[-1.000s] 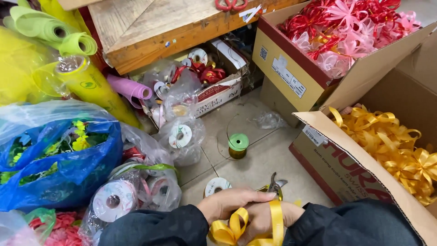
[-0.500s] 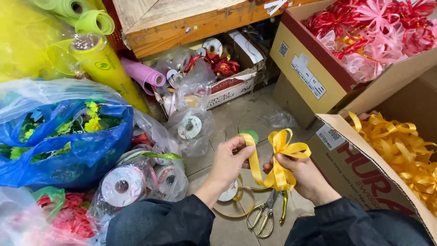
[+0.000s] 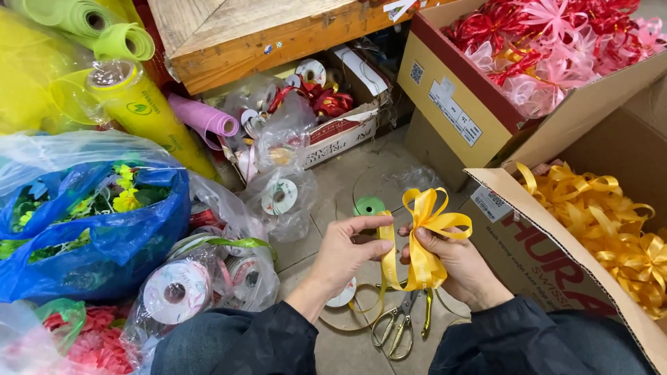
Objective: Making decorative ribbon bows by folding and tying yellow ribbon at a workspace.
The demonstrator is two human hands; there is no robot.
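Ribbon bow, yellow, looped and formed: I log it pinched in my right hand, with my left hand gripping its trailing strand above the floor. Scissors lie beneath; I judge trimming remains, then the box of yellow bows.

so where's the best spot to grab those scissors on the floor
Probably by the looped handles at the near end of the scissors, coming straight down from above: they lie flat on the floor with blades pointing away under the yellow ribbon bow, handles uncovered.
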